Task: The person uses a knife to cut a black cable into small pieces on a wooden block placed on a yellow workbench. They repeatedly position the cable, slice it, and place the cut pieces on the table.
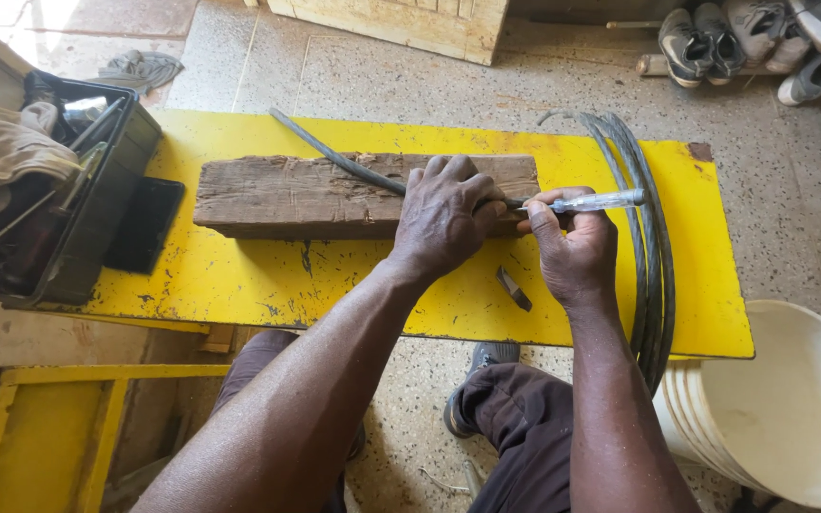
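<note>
A small dark blade (pixel 513 288) lies alone on the bare strip along the yellow worktop's (pixel 239 285) near edge. Mid-worktop, the left hand (pixel 444 218) presses a black cable (pixel 334 157) onto a weathered wooden block (pixel 306 195); the right hand (pixel 572 249) grips a clear-handled screwdriver (pixel 593 200). Grey wire coils (pixel 653 247) overhang the right end.

— Which colours are seen on the desk (pixel 239 285)?
— Bright yellow, scuffed with dark chips. The wood block (pixel 306 195) is weathered brown.
— And the cable (pixel 334 157)?
— Dark grey; the screwdriver handle (pixel 601 200) is clear.
</note>
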